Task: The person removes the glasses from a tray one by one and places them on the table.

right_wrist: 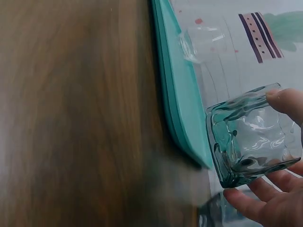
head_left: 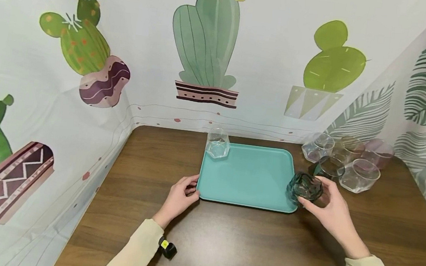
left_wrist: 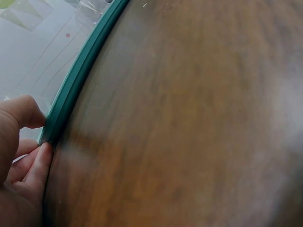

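My right hand grips a dark blue-green glass tumbler with wavy sides, thumb on one side and fingers on the other. The tumbler overlaps the right end of a turquoise tray in the head view. From the right wrist, the glass appears tilted beside the tray's end. At the tray's front left corner, my left hand pinches the rim between thumb and fingers. A clear tumbler stands at the tray's back left corner.
Right of the tray, several glasses cluster at the back: a dark one, clear ones, an amber one and a pinkish one. A cactus-print cloth hangs behind the brown wooden table.
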### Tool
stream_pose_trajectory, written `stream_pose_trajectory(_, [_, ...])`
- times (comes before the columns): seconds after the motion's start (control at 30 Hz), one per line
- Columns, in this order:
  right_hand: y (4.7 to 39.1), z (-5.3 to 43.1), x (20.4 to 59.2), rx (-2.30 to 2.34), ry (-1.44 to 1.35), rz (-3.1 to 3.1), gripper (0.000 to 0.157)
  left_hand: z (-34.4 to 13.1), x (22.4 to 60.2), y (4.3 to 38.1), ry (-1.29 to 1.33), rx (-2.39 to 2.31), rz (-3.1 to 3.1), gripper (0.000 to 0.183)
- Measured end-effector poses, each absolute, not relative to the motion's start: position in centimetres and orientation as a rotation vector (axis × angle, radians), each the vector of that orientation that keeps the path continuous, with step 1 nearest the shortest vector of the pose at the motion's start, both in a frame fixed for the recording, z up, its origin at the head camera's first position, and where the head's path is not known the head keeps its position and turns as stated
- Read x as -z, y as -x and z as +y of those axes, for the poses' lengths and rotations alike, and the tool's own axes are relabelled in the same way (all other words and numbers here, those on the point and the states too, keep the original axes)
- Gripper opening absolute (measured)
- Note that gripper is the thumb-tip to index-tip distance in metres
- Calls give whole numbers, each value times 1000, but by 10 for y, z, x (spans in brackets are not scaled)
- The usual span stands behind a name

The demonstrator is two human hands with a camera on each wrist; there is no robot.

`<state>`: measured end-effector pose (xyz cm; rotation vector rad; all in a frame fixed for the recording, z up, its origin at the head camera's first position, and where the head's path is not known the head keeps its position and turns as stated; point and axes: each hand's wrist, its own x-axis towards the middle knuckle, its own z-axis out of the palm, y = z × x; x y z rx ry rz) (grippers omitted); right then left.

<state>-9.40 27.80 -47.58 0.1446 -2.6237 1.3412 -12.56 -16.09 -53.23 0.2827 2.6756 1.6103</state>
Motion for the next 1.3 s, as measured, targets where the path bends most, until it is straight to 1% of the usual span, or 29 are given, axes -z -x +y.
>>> stream_pose_trajectory(0.3, [83,307,471,-1288,-104,-2669,78,-161,531,125,-287,-1610,2678,54])
stream_pose_trajectory(0.5, [76,323,476,-1290,-81,-2625,75,-161,532,126,-291,-1614,2682,53])
stream_pose_trajectory(0.73, [69,348,479,-1301,-61,-2545,67,-160,534,127,-290,-1617,2688,53])
stream_pose_trajectory(0.97, [59,379,477,-1330,2,-2523,68,-160,534,127,-285,-1613,2680,54])
stream_pose_trajectory(1.2, [53,405,476,-1317,45,-2454,74,-161,534,128,-277,-1607,2667,54])
stream_pose_trajectory(1.3, [53,417,474,-1301,72,-2443,73,-162,534,128,-286,-1606,2672,54])
